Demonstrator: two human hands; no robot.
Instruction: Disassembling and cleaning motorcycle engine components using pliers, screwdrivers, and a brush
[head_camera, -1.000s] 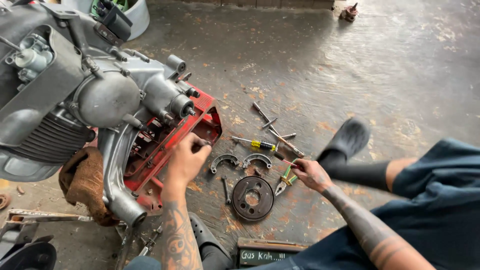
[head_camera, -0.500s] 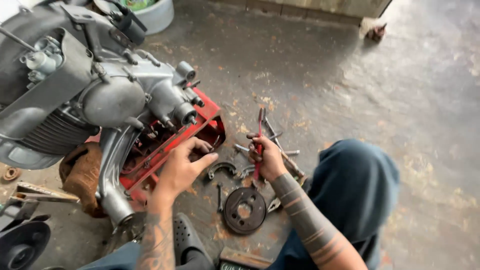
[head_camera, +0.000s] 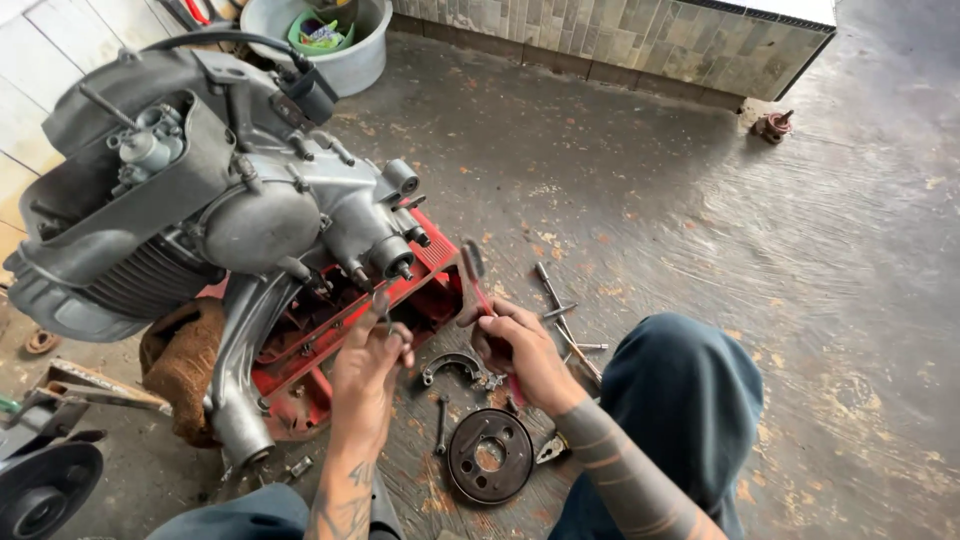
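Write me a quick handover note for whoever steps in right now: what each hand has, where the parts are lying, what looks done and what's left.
Left hand: fingers pinched on a small metal part, too small to identify, beside the grey engine block that sits on the red metal stand.
Right hand: closed on red-handled pliers, jaws up, pointing toward the engine.
On the concrete floor: round dark brake plate, curved brake shoe, loose wrenches and rods by the right knee.
Done: the brake plate and shoe lie off the engine.
Left: whatever the pliers are for at the engine; loose parts not yet gathered.
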